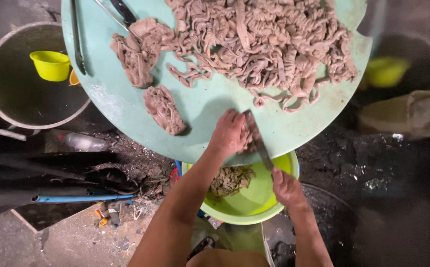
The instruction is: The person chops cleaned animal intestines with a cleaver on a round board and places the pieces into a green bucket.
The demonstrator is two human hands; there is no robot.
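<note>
- Left hand (229, 133) lies palm down at the near edge of the round pale-green worktop (210, 104), grip pressed flat on a small piece of intestine that is mostly hidden beneath it.
- Right hand (286, 188) is just off the near edge of the worktop, grip closed round the handle of a knife (257, 138); the blade slants up onto the worktop and touches the right side of the left hand.
- Big heap of pale brown intestines (264, 44) covers the far middle and far right of the worktop.
- Two smaller lumps of the same meat: one near the far left (138, 49), one nearer the left edge (164, 110), apart from the heap.
- Tongs (78, 39) lie along the far left edge; a second dark-handled tool (121, 12) is at the far edge, maybe scissors, view too cropped to tell.
- Lime-green basin (254, 198) sits below the near edge, between the forearms, with cut pieces (230, 180) inside.
- Large metal pot (22, 84) on the left holds a small yellow bowl (50, 65).
- Ground at right is dark and blurred.
</note>
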